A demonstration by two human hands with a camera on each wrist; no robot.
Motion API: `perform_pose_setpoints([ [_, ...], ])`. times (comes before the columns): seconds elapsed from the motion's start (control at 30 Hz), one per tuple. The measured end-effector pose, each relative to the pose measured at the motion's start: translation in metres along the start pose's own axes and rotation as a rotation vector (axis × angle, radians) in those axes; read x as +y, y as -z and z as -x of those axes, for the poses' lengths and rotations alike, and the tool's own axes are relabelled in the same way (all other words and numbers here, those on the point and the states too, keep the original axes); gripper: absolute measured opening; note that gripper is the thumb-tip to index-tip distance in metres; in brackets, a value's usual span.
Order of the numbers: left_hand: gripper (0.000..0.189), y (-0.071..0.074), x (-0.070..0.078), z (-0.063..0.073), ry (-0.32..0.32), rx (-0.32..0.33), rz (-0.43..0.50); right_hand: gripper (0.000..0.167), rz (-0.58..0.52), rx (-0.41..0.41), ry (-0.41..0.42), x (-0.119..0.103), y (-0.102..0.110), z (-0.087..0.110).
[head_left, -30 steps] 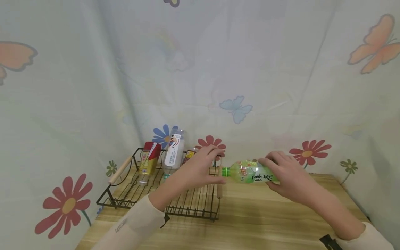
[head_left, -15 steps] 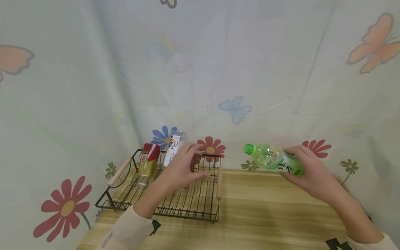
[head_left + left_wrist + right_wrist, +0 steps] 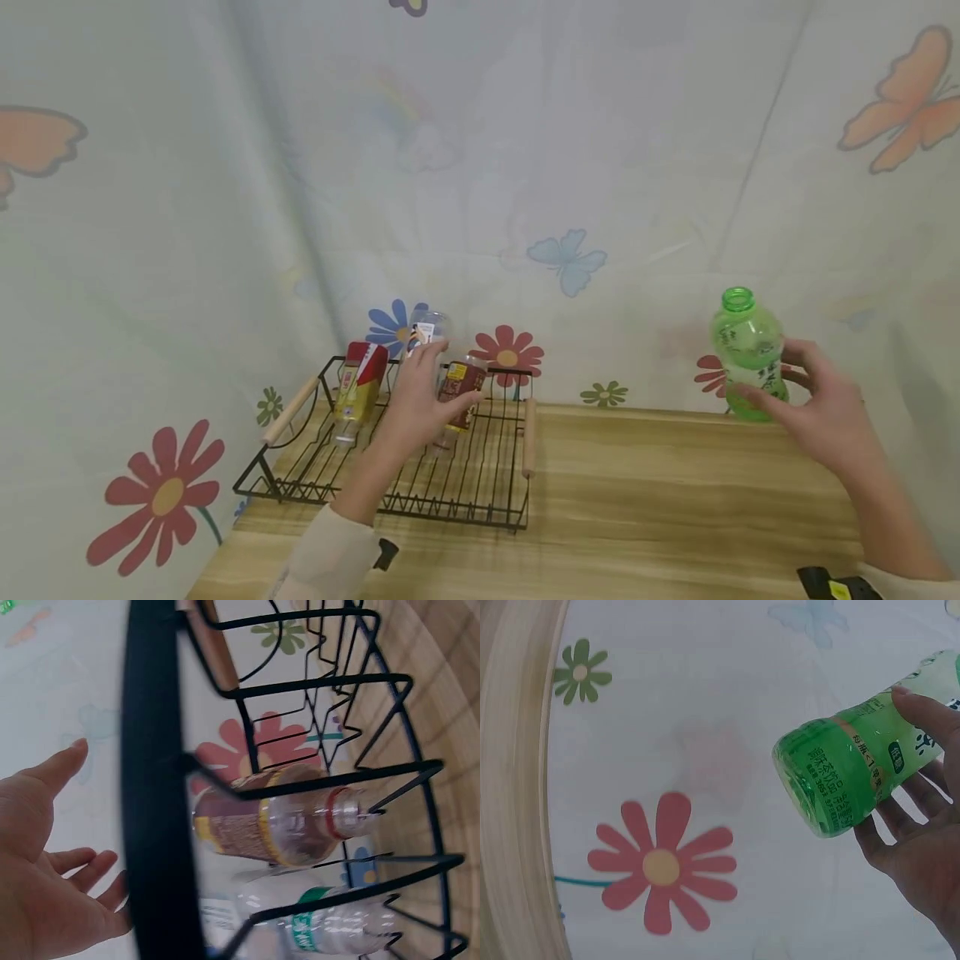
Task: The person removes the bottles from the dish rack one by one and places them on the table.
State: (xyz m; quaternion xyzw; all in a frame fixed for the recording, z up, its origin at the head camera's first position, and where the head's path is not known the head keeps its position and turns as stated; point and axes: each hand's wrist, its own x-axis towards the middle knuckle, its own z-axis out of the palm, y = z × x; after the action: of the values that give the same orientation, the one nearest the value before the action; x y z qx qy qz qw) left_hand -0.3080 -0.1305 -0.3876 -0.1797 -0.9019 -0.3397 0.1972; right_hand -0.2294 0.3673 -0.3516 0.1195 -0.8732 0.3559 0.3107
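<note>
My right hand [image 3: 828, 408] grips a green plastic drink bottle [image 3: 750, 354] around its lower body. The bottle stands nearly upright above the table, its neck up. Its green base [image 3: 829, 784] shows in the right wrist view, with the fingers and thumb wrapped around the label. Over the wire rack [image 3: 480, 512], my left hand [image 3: 416, 408] holds nothing, its thumb and fingers spread apart. Close by it, a brown-labelled bottle [image 3: 459, 392] lies neck-down in the rack. Partly hidden behind that hand is a clear bottle with a white label [image 3: 422, 333].
A bottle with a red and yellow label [image 3: 362, 387] leans at the rack's left. Wooden handles [image 3: 529, 437] flank the black wire rack. It stands on a wood-grain table [image 3: 637, 500], with a flower-printed curtain [image 3: 637, 167] behind and beside it.
The green bottle has moved right, away from my left hand, and turned from lying sideways to nearly upright. My left hand has drawn back leftward over the rack.
</note>
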Motion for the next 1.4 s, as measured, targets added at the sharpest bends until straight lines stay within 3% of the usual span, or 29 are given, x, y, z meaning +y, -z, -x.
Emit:
perform_pose_setpoints([
  [0.23, 0.105, -0.020, -0.018, 0.001, 0.145, -0.086, 0.067, 0.067, -0.037, 0.070, -0.123, 0.035, 0.020, 0.001],
  [0.5, 0.112, -0.037, -0.036, 0.002, 0.206, -0.168, 0.027, 0.073, -0.039, 0.106, -0.243, 0.084, 0.030, 0.006],
  [0.8, 0.119, -0.047, -0.035, -0.003, 0.168, -0.212, -0.027, 0.073, 0.061, 0.094, -0.394, 0.133, 0.028, 0.023],
  [1.0, 0.114, -0.053, -0.033, -0.006, 0.161, -0.202, -0.081, 0.089, 0.101, -0.005, -0.520, 0.153, 0.024, 0.033],
  [1.17, 0.108, -0.057, -0.030, -0.005, 0.140, -0.191, -0.127, 0.090, 0.146, -0.048, -0.560, 0.175, 0.019, 0.041],
  [1.4, 0.099, -0.062, -0.032, -0.002, 0.108, -0.144, -0.121, 0.094, 0.118, -0.076, -0.658, 0.192, 0.009, 0.050],
])
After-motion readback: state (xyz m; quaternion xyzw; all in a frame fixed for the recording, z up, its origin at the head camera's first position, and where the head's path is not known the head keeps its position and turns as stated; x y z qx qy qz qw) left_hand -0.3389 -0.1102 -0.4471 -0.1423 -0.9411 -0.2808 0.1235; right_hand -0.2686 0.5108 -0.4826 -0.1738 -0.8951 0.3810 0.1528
